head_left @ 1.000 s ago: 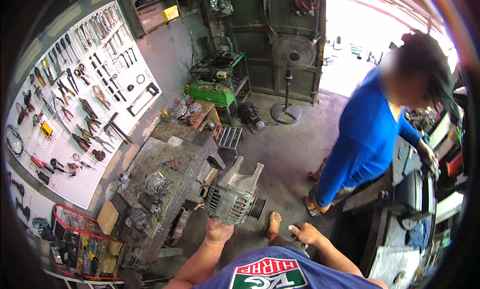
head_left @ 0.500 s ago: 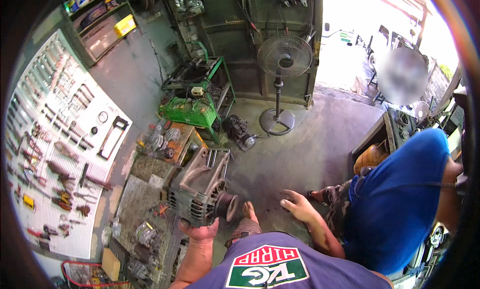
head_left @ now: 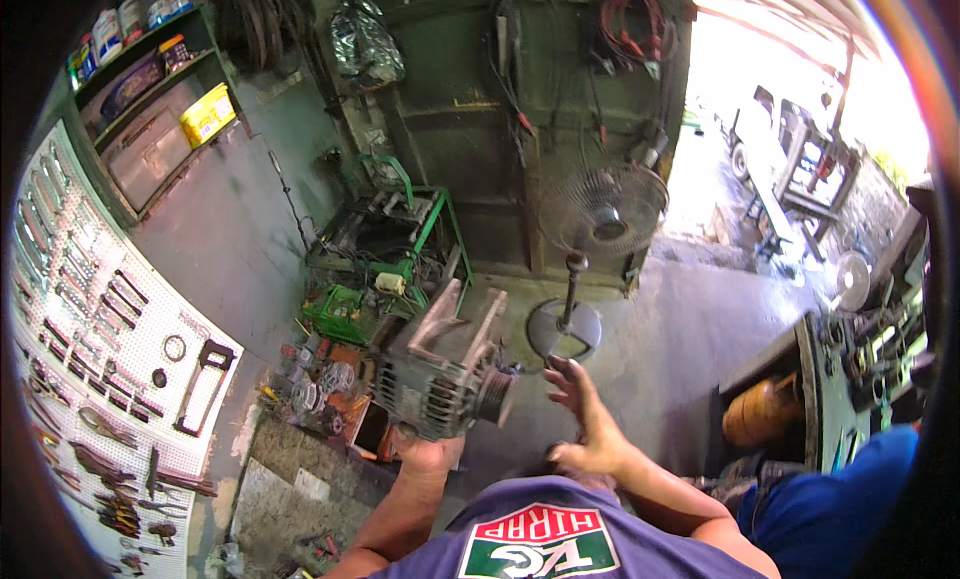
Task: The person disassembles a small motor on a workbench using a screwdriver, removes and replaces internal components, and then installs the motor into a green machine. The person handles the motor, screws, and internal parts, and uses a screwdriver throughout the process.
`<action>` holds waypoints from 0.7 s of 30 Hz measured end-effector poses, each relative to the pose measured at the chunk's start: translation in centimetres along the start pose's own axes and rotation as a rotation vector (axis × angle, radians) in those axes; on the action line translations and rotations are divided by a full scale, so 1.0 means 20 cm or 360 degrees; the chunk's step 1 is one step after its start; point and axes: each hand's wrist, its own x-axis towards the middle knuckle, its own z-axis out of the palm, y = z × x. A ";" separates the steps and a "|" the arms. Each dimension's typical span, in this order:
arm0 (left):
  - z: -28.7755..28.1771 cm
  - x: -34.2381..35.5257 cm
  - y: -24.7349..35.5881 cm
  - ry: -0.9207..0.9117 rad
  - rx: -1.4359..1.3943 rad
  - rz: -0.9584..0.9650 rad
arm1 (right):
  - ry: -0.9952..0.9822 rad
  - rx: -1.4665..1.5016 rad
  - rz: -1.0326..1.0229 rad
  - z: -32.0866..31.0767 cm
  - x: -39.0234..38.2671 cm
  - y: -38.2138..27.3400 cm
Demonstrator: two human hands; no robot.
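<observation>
A large grey alternator [head_left: 425, 387] with slotted vents and a mounting bracket on top is held up over the workshop floor. Its grooved pulley [head_left: 495, 397] points to the right. My left hand [head_left: 430, 451] supports it from below, with the fingers mostly hidden under the casing. To the right of the pulley and apart from it, my right hand [head_left: 588, 419] is raised with nothing in it. Its fingers are stretched out and the thumb is spread.
A pedestal fan [head_left: 604, 219] stands ahead on the floor. The dirty workbench [head_left: 262, 499] with loose parts lies at left, below a pegboard of tools [head_left: 110, 309]. A green metal stand [head_left: 440, 244] is beyond. At right are another bench [head_left: 835, 419] and a person in blue [head_left: 850, 499].
My left hand has carried the alternator to the right and a little forward. My right hand has risen and come closer to it. The view has tilted up, and the person in blue sits lower.
</observation>
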 end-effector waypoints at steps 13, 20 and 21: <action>-0.10 0.90 -0.18 -0.0035 0.1648 0.0412 | -0.0056 0.2123 0.0922 0.03 1.68 0.72; -0.74 1.06 0.31 0.0418 0.2900 -0.0192 | 0.0561 0.1868 0.1079 -0.02 2.17 1.35; -0.88 1.04 0.36 0.0570 0.2757 -0.0184 | 0.0649 0.1975 0.1085 -0.06 2.23 1.45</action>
